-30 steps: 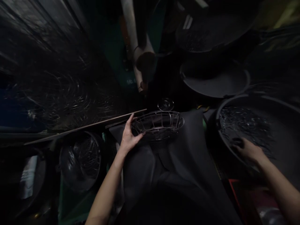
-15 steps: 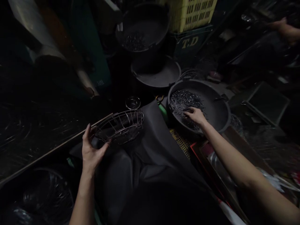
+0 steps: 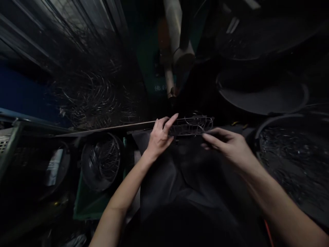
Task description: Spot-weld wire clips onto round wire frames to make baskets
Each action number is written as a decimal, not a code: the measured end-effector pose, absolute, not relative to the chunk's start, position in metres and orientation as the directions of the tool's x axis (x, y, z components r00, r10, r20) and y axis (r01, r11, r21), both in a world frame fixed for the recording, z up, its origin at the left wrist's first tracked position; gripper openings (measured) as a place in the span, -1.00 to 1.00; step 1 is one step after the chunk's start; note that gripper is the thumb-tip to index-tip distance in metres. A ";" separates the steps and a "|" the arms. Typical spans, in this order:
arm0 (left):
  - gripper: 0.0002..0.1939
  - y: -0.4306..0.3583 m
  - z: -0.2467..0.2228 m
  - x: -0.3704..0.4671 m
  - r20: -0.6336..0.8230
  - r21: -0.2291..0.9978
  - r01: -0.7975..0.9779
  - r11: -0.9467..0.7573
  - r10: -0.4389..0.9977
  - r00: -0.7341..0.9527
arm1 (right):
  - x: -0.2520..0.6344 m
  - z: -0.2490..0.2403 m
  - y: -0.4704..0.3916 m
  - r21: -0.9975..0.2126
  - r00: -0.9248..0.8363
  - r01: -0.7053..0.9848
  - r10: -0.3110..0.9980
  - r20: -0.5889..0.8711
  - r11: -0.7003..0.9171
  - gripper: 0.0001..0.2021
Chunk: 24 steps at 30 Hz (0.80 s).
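Observation:
A small wire basket (image 3: 196,118), with a rounded rim and thin cross wires, lies level in front of me above the dark cloth over my lap. My left hand (image 3: 159,139) grips its left end, the thumb below and the index finger stretched out along the top. At the basket's right end is my right hand (image 3: 232,145), its thumb and fingers pinched together close to the lower wire. Whatever the pinch holds is too small and dark to make out. The dark cloth (image 3: 177,178) hangs in folds under both hands.
On the right stands a wide pan (image 3: 259,132) of small metal pieces, with another shallow pan (image 3: 262,108) behind it. To the left, a round tub (image 3: 86,168) holds wire rings above a green crate (image 3: 88,206). Wire loops (image 3: 89,96) heap up beyond the board edge (image 3: 115,127).
My view has swung left. My right hand has come from the pan of metal pieces to the basket's right end. My left hand still holds the basket, now flatter.

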<state>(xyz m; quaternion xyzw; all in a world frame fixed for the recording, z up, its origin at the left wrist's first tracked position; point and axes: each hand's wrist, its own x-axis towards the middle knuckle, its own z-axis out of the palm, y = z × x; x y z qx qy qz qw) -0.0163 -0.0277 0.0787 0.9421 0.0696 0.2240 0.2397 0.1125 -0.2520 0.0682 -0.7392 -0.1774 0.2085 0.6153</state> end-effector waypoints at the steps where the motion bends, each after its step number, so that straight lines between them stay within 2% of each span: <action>1: -0.24 -0.029 0.076 -0.014 0.408 0.471 0.026 -0.882 0.243 0.880 | 0.112 0.068 -0.239 -0.982 0.824 -0.052 0.548 -0.144 -0.181 -0.64; 3: -0.26 -0.032 0.070 -0.011 0.430 0.431 0.034 -0.902 0.238 0.871 | 0.109 0.071 -0.215 -0.973 0.781 -0.152 0.583 -0.225 -0.172 -0.61; 6: -0.35 -0.034 0.065 -0.010 0.445 0.353 0.044 -0.935 0.209 0.871 | 0.101 0.076 -0.192 -0.983 0.813 -0.137 0.553 -0.182 -0.122 -0.66; 10: -0.40 -0.035 0.064 -0.007 0.482 0.317 0.083 -0.945 0.236 0.843 | 0.087 0.077 -0.179 -0.987 0.883 0.079 0.468 0.004 -0.141 -0.76; 15: -0.40 -0.036 0.062 -0.003 0.446 0.352 0.112 -0.929 0.271 0.853 | 0.085 0.072 -0.172 -0.915 0.866 0.355 0.437 0.244 -0.194 -0.80; 24: -0.40 -0.026 0.055 0.010 0.521 0.330 0.107 -0.938 0.275 0.808 | 0.102 0.064 -0.158 -0.832 0.798 0.525 0.444 0.408 -0.178 -0.83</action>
